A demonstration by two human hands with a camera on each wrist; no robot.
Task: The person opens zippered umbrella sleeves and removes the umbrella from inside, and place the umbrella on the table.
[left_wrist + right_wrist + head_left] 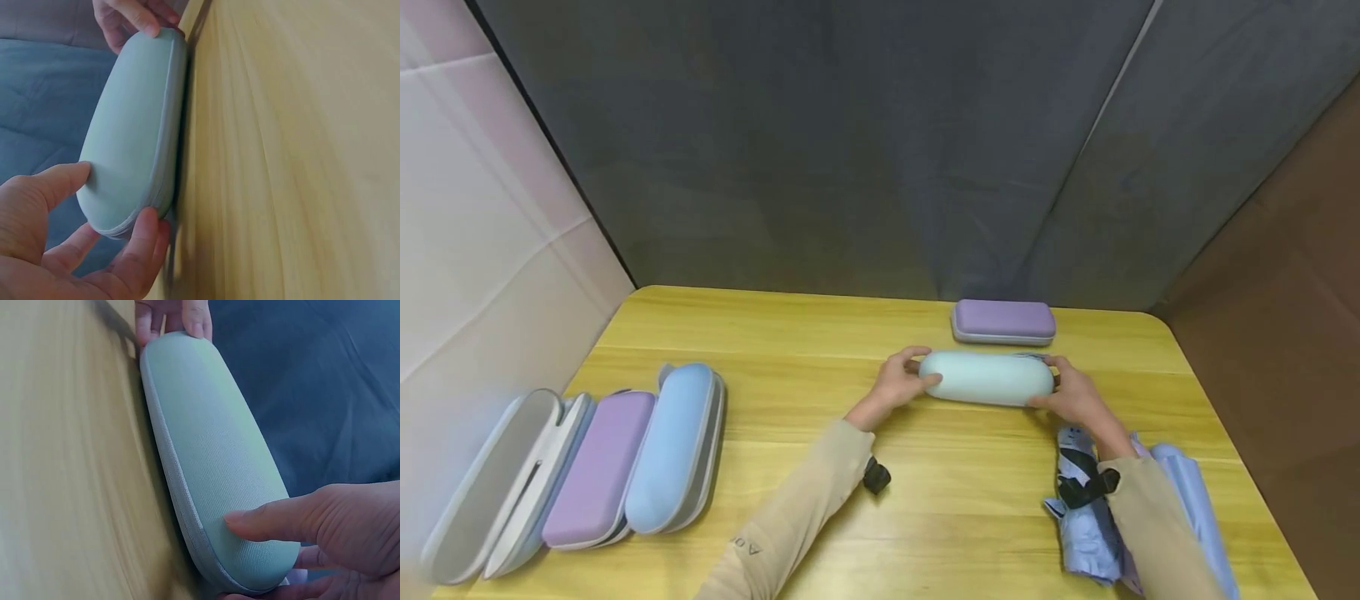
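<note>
A long mint-green hard zip case [988, 377] lies crosswise, held between both hands a little above or at the tabletop; which of these I cannot tell. My left hand [901, 383] grips its left end, thumb on the upper shell and fingers at the zip edge, as the left wrist view shows. At the opposite end, my right hand [1072, 393] holds the case, with the thumb [262, 519] pressed on the shell and the other fingers partly hidden beneath. The case looks closed. Just behind it sits a purple zip case [1004, 322].
On the left of the wooden table [820, 333] stand a blue case [672, 450], another purple case [601, 467] and an open grey-lined case [505, 492]. Folded umbrellas, one patterned blue [1086, 533] and one plain blue [1195, 500], lie under and beside my right forearm. A dark curtain [820, 150] hangs behind.
</note>
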